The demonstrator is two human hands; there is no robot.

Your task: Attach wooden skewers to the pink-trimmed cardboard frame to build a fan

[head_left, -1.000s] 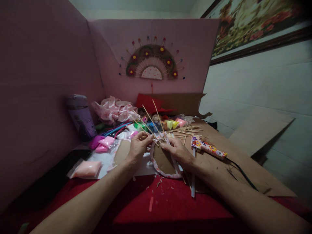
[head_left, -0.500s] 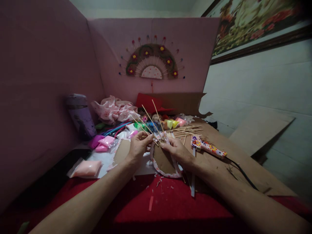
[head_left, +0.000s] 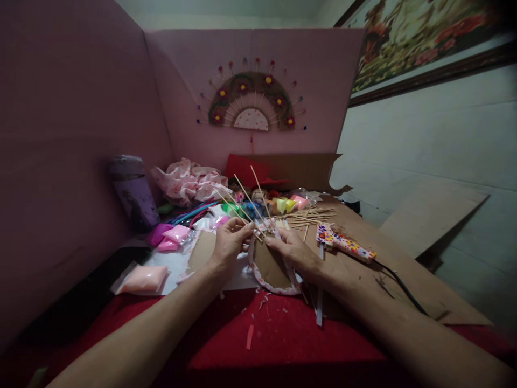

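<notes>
A half-round cardboard piece edged with pink patterned fabric lies on the red cloth between my hands. Thin wooden skewers fan up and away from its top edge. My left hand pinches the skewers where they meet the cardboard. My right hand presses its fingertips on the same spot from the right, fingers closed on the piece's edge. A floral-patterned glue gun lies just right of my right hand.
Loose skewers, packets of coloured clay, pink packets, a purple bottle and crumpled pink fabric crowd the back. A finished fan decoration hangs on the pink backboard. The glue gun's black cable crosses brown cardboard at right.
</notes>
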